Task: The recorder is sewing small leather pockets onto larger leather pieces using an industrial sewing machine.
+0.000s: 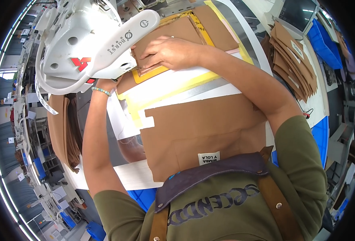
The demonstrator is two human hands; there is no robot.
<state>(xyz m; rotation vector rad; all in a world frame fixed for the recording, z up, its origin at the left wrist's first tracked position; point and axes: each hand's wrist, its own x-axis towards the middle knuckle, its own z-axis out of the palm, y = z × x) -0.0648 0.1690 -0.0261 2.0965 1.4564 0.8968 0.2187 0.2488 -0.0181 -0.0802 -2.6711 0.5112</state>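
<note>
My right hand (170,53) lies on a brown panel (178,29) with its fingers outstretched and somewhat apart. A yellow-edged template frame (203,32) surrounds that panel beside the white sewing machine head (77,40). The machine head covers most of my left hand (108,83); its wrist wears a beaded bracelet (101,91), and its fingers are hidden. Nearer to me lies a larger brown panel (197,116) with a white label (209,158) along its near side, touched by neither hand.
Brown panels with white labels form a stack (292,62) at the right. More folded brown pieces (62,132) hang over the table's left edge. A blue bin (323,42) and a dark screen (296,15) stand at the far right. Yellow tape (165,96) edges the white work surface.
</note>
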